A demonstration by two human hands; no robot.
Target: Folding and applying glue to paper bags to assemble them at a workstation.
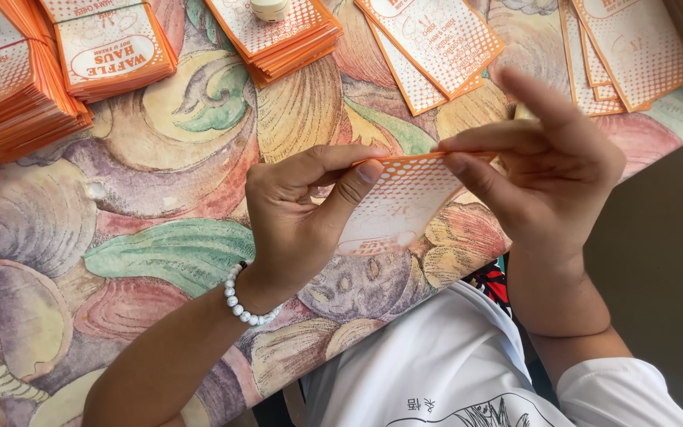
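My left hand [298, 209] and my right hand [551, 162] both hold one orange-and-white dotted paper sleeve [397, 209] above the table's near edge. The left thumb and forefinger pinch its upper left edge. The right fingers pinch its upper right corner, with the forefinger raised. A white bead bracelet [243, 304] circles my left wrist.
The table wears a cloth [144, 205] with a colourful shell and leaf pattern. Banded stacks of the same orange sleeves [108, 47] lie at the far left, another stack [278, 35] with a small cream jar [269, 8] on it at the far middle, and loose sleeves [436, 43] at the far right.
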